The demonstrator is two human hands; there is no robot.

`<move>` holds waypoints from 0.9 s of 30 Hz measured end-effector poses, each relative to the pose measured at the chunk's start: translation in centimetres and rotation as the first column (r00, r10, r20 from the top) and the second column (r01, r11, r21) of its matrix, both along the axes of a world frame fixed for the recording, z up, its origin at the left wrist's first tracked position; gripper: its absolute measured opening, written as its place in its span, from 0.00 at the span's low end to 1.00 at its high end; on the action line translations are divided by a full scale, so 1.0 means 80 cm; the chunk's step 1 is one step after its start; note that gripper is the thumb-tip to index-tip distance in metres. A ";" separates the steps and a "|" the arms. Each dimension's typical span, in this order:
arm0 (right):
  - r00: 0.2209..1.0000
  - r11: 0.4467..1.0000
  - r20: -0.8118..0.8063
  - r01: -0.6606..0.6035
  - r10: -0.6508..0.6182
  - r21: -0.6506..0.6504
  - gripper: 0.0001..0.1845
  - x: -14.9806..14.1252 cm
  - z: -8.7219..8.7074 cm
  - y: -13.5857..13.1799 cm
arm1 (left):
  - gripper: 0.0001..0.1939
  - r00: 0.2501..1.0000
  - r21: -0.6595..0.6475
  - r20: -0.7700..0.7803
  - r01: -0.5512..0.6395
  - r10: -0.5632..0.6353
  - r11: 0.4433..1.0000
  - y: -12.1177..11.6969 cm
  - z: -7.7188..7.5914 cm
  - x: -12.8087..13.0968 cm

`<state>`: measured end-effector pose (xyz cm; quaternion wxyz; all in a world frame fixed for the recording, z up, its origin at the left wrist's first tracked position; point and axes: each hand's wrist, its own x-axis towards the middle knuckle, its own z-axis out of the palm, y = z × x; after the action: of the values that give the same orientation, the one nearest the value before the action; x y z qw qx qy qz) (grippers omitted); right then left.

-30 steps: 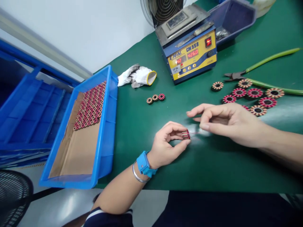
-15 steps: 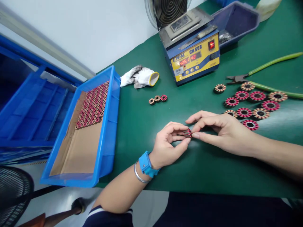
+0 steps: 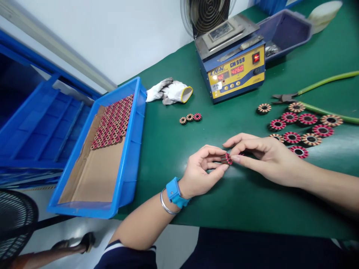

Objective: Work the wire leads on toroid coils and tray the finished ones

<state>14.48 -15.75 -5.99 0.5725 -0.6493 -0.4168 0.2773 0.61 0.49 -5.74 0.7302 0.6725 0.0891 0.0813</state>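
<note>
A small red-wound motor stator is held on edge above the green table, between my two hands. My left hand, with a blue wrist strap, grips its rim between thumb and fingers. On its right face, the thumb and fingertips of my right hand are pinched together at the windings; whether they hold a wire end is too small to tell. Several larger-looking stators with red or copper windings lie beyond my right hand. A short row of three stators sits ahead of my left hand.
At left, a blue bin lined with cardboard holds rows of stators. White gloves lie beside it. A solder pot with lit displays stands at the back, a purple bin behind it. Green-handled cutters lie at right.
The stator has turned so more of its red wound face shows. Both hands stay close together around it. The whole view has shifted slightly.
</note>
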 end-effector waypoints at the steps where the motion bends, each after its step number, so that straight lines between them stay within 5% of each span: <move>1: 1.000 1.000 0.006 -0.003 0.003 0.001 0.11 0.000 -0.001 0.000 | 0.13 1.000 0.006 0.000 -0.003 0.003 1.000 0.000 0.001 0.000; 27: 0.995 0.996 0.059 -0.075 0.077 -0.037 0.10 -0.002 0.000 -0.003 | 0.13 0.997 0.121 0.064 -0.043 0.036 0.992 -0.004 -0.001 0.001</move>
<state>14.36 -15.97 -5.99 0.5373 -0.6510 -0.4533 0.2864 0.69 0.18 -5.84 0.6883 0.7112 0.0745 0.1218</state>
